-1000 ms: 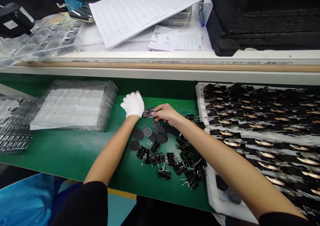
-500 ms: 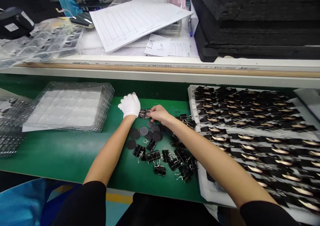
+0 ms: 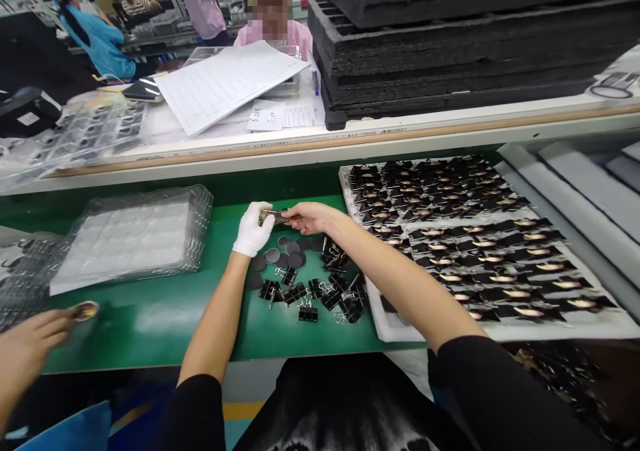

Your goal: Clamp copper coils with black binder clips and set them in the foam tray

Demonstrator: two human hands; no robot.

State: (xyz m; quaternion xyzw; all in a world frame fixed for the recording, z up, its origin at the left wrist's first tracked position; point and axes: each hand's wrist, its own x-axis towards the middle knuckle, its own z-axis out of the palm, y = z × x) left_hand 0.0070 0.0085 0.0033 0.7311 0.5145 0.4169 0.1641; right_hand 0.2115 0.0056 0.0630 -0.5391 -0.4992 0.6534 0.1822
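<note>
Near the far edge of the bench (image 3: 150,318), above loose discs (image 3: 286,255), a binder clip (image 3: 273,216) is pinched between the fingers of the gloved left hand (image 3: 253,230) and bare right hand (image 3: 306,217), apparently mid-assembly, where steady alignment is called for.

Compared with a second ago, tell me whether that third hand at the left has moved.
Yes. The co-worker's hand has come in from the left, over the green mat in front of the clear tray stack.
</note>
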